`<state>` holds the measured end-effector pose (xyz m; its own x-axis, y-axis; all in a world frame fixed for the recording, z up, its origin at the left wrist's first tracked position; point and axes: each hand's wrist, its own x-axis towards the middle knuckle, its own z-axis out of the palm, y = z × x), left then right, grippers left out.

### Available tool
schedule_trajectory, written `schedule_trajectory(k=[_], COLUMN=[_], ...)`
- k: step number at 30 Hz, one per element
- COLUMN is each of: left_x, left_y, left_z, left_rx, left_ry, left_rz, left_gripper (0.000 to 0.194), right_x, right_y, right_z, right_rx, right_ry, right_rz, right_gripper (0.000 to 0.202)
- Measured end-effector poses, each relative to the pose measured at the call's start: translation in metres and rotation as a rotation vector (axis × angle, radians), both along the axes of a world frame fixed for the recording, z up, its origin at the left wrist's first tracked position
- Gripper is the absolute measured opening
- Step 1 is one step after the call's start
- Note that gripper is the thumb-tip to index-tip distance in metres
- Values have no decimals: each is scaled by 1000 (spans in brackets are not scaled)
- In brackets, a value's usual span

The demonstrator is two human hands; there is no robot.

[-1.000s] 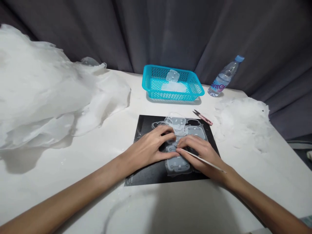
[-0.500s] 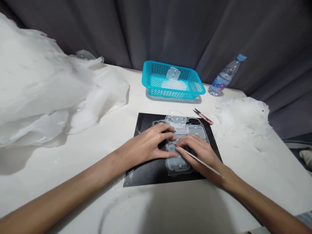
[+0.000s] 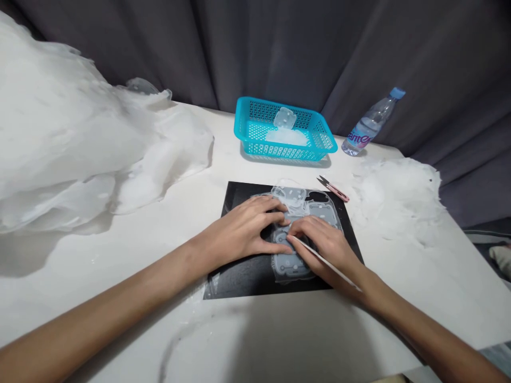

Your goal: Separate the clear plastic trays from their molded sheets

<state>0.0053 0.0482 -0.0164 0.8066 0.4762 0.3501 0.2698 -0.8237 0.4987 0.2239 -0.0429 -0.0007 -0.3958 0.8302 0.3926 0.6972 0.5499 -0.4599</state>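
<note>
A translucent moulded plastic sheet [image 3: 293, 261] with rounded panels and small raised dots lies on a black mat [image 3: 243, 279]. My left hand [image 3: 251, 226] rests over the sheet's left side, fingers spread and fingertips pressing on it. Pinched in my right hand [image 3: 327, 244] is a thin white stick-like tool [image 3: 329, 266], its rear end slanting back towards the wrist. The tool's tip is hidden at my fingers, close to the sheet and just right of my left thumb. Loose clear trimmings [image 3: 295, 205] lie at the sheet's upper part.
Behind the mat stands a blue basket [image 3: 247, 146] holding translucent pieces [image 3: 285, 118]. Small pink-handled thread snips [image 3: 333, 189] lie by the mat's top right corner. A water bottle [image 3: 365, 130], a heap of white film scraps [image 3: 399, 197] and a large white pile [image 3: 72, 122] surround it.
The view has shifted slightly. Both hands stay over the sheet; my right hand with the white tool has edged a little towards the upper left.
</note>
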Motion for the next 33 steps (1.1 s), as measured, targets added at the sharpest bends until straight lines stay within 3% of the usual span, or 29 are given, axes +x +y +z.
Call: schedule_trajectory(k=[6, 11, 17, 25, 29, 33], left_x=[1, -1, 0, 1, 1, 1], left_y=[-2, -2, -2, -1, -1, -1], left_z=[4, 5, 9, 10, 13, 16], left_rx=[15, 71, 82, 132, 172, 222], left_ry=[27, 71, 87, 79, 112, 159], left_rz=[14, 29, 15, 5, 12, 21], left_gripper=[51, 58, 57, 51, 53, 55], right_x=[12, 17, 16, 6, 13, 26], right_y=[0, 2, 5, 4, 3, 7], right_z=[12, 9, 4, -1, 3, 7], right_rx=[-194, -265, -207, 40, -2, -76], right_ry=[70, 204, 184, -8, -36, 140], right_rz=[8, 26, 71, 70, 99, 192], right_gripper=[9, 8, 6, 7, 8, 6])
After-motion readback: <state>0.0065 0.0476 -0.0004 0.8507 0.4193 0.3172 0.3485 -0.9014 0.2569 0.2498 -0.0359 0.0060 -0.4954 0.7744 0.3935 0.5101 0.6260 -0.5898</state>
